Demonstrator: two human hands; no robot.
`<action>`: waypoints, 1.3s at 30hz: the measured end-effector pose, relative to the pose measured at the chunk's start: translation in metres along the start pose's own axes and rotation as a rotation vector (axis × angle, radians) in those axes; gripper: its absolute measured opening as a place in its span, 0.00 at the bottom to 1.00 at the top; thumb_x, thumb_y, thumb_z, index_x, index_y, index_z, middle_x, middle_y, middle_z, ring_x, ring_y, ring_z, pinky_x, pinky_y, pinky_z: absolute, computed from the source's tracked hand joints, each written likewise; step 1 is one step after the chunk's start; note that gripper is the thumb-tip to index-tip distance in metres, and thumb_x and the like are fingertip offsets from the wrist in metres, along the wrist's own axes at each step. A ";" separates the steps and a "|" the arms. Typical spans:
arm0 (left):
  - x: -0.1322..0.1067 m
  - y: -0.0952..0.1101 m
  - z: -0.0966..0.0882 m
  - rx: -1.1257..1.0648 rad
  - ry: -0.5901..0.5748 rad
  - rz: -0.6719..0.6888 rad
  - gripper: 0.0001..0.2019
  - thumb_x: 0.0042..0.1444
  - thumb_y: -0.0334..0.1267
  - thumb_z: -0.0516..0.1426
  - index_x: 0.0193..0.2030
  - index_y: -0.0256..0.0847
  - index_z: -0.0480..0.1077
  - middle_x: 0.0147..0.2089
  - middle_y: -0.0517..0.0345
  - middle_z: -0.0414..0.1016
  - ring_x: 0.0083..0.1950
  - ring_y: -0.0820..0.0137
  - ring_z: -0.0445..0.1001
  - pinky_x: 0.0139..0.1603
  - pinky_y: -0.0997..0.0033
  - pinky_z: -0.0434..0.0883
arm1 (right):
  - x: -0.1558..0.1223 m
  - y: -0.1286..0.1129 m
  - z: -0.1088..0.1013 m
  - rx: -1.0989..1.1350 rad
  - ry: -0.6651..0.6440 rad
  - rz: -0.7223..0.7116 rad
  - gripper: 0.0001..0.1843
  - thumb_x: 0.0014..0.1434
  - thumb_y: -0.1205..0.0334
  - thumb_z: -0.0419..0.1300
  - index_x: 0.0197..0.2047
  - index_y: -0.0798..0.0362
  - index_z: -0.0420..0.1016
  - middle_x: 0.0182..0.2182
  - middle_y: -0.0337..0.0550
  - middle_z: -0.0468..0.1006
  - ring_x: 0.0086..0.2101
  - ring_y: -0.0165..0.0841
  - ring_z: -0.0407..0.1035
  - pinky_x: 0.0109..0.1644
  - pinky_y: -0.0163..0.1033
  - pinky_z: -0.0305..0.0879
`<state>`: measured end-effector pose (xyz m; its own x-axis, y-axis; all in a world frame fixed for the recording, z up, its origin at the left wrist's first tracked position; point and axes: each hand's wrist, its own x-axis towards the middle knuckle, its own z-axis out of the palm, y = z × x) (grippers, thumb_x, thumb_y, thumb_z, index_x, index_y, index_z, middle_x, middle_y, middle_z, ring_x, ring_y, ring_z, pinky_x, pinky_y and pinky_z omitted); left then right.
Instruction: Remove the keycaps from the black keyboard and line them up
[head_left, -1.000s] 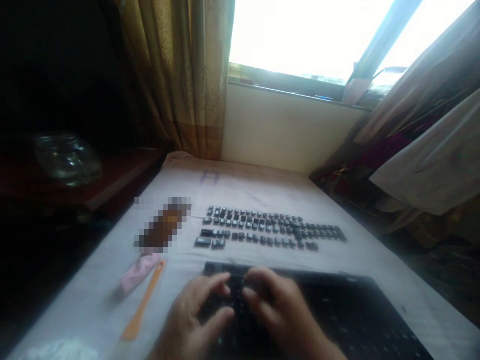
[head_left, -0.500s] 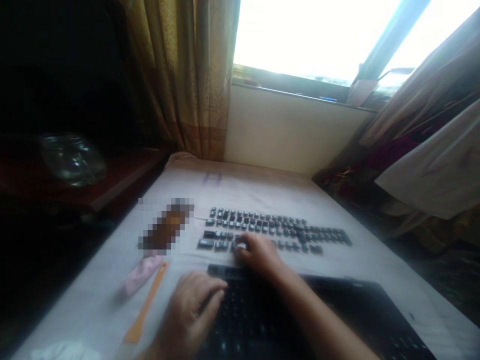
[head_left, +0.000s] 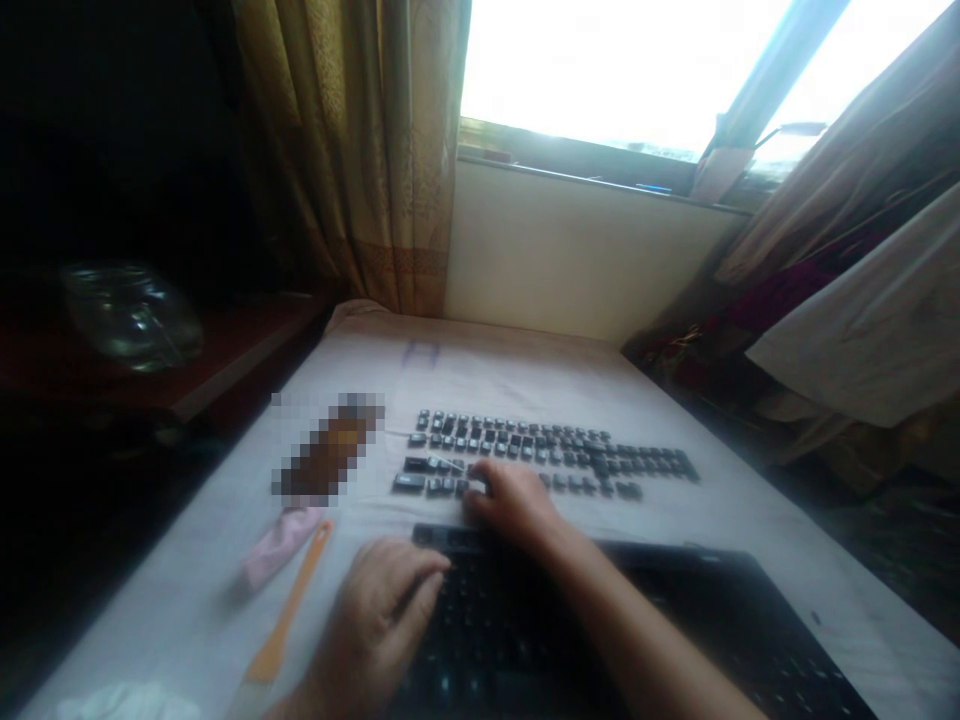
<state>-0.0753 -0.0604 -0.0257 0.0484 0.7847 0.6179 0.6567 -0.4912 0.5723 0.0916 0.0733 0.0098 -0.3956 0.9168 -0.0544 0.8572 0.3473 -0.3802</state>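
Note:
My right hand [head_left: 514, 500] reaches over rows of loose black keycaps [head_left: 529, 448], fingers curled down among the nearer rows. A thin white stick [head_left: 448, 464] pokes out leftward from its fingertips; what else lies under them is hidden. My left hand [head_left: 382, 610] rests at the left side of a black laptop keyboard [head_left: 480, 610], thumb and forefinger drawn close together. Whether anything is between them I cannot make out. Left of that hand lies an orange-handled brush [head_left: 289, 610], with a pink cloth item [head_left: 281, 545] beside it.
A blurred-out brown object [head_left: 330, 450] lies beyond the pink item. White crumpled material [head_left: 127, 702] sits at the near left corner. A glass jar [head_left: 135, 315] stands on a dark red shelf [head_left: 247, 355] at left. Curtains [head_left: 352, 150] and hanging cloth [head_left: 870, 340] flank the bright window.
The thin white stick now shows clearly at my right fingertips, which have shifted slightly left. My left hand stays almost in place; the view has tilted a little.

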 end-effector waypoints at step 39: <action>0.004 -0.019 -0.001 0.190 -0.185 -0.182 0.14 0.65 0.45 0.50 0.52 0.44 0.71 0.52 0.53 0.77 0.54 0.60 0.75 0.57 0.56 0.70 | -0.148 0.021 0.004 0.442 0.291 -0.030 0.12 0.63 0.60 0.53 0.33 0.55 0.75 0.16 0.38 0.73 0.15 0.28 0.67 0.20 0.30 0.61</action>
<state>-0.0881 -0.0485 -0.0338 0.0418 0.9174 0.3959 0.7950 -0.2705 0.5430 0.1670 -0.0559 0.0058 -0.2563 0.9463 0.1968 0.6013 0.3155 -0.7341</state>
